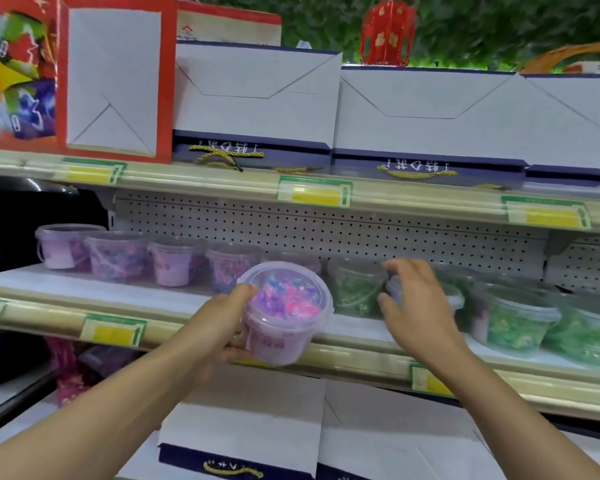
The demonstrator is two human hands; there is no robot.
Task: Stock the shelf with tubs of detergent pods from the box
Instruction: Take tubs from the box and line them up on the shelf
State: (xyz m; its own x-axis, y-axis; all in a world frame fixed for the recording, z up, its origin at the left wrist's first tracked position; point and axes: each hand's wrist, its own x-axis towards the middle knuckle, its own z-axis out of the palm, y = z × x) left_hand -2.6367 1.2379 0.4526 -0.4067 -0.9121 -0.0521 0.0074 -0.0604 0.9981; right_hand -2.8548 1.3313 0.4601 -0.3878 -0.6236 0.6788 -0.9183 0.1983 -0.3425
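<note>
A person is facing a store shelf [66, 289] with a white pegboard back. The left hand [222, 327] is grasping a clear tub of purple and pink detergent pods [284, 313], holding it tilted just in front of the shelf's front edge. The right hand [416, 299] is blurring; its fingers are curving around a second, partly hidden tub [454, 299] on the shelf. Purple tubs [118, 256] are standing along the shelf's left side, green tubs [513, 320] along its right.
</note>
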